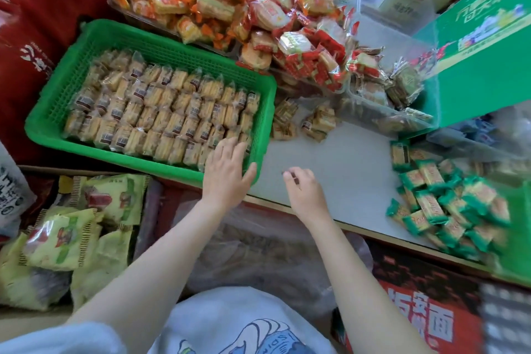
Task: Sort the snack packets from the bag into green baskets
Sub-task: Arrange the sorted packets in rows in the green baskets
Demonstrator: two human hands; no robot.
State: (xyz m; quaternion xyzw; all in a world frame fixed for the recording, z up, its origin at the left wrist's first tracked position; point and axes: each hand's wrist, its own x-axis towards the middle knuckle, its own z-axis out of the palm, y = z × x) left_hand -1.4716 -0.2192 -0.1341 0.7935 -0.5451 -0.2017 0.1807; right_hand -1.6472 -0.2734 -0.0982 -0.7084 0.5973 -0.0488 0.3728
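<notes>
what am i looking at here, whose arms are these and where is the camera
There is no machine here: these are a person's two bare arms, filmed by a wide-angle camera worn on the head, looking forward and down. The left hand rests with straight fingers on the near corner of a green basket, which holds neat rows of clear-wrapped snack packets. The right hand hovers over the pale table with fingers loosely curled, and it seems to hold nothing. Green-wrapped packets lie loose on the right, and a red and orange packet heap is piled at the back.
</notes>
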